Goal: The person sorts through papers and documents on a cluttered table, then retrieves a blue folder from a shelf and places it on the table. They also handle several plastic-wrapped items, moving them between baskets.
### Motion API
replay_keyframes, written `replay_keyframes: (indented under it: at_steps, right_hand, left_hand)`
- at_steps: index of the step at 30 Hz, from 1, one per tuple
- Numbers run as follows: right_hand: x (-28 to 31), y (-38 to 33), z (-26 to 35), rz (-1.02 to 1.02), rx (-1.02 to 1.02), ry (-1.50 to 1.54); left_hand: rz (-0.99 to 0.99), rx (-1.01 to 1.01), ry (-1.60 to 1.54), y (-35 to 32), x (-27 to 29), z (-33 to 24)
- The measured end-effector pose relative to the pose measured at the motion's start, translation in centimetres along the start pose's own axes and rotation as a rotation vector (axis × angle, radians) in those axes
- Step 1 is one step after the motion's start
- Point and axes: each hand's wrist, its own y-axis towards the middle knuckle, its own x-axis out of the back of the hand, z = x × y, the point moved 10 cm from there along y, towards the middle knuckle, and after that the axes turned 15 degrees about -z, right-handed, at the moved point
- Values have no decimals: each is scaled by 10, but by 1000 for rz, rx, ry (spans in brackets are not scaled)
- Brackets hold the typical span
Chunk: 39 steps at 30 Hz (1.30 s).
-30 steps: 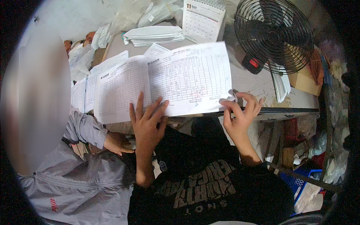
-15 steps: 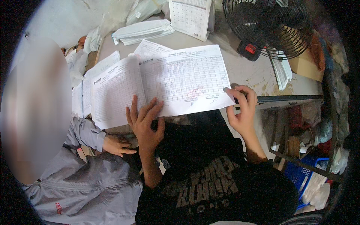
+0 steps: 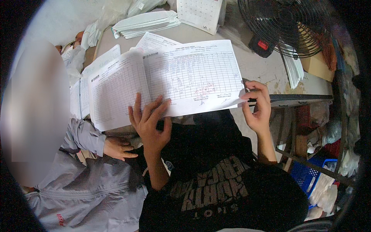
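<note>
An opened stack of printed form sheets (image 3: 189, 73) lies across the near edge of the table, with grids, handwriting and a red stamp on the right-hand page. On the left, a folded-over page (image 3: 116, 89) with an empty-looking grid curves up near the fold. My left hand (image 3: 150, 121) rests with spread fingers on the lower part of the papers by the fold. At the lower right corner of the right-hand page, my right hand (image 3: 258, 106) pinches the sheet's edge between thumb and fingers. More papers (image 3: 160, 40) stick out behind the stack.
A person in a grey jacket (image 3: 92, 185) sits close on my left, one hand (image 3: 118, 148) near my left forearm. Behind the papers stand a folded paper pile (image 3: 147, 23), a desk calendar (image 3: 199, 15) and a black fan (image 3: 284, 23). A blue basket (image 3: 309, 178) is low right.
My right hand has shifted slightly to the right, and its fingers now close on the page corner. My left hand stays spread on the papers. The whole view has moved a little.
</note>
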Motion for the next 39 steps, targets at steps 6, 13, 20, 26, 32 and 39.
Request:
replay_keyframes:
  at_steps: [6, 13, 20, 26, 32, 39]
  right_hand:
    - [3, 0, -1, -36, -16, 51]
    - [-1, 1, -1, 10, 0, 65]
    - [-2, 0, -4, 6, -30, 75]
    - [-2, 0, -5, 47, -72, 66]
    - [-5, 2, -2, 121, -62, -58]
    - [-12, 4, -1, 167, -66, -44]
  left_hand:
    - [-39, -24, -25, -1, 1, -1]
    - [-38, -12, -16, 1, 1, -2]
    - [-6, 28, 3, 2, -3, 0]
    - [-2, 41, 6, 2, -6, 3]
    - [-15, 52, 12, 0, -7, 7]
    - [-25, 49, -10, 0, -7, 8]
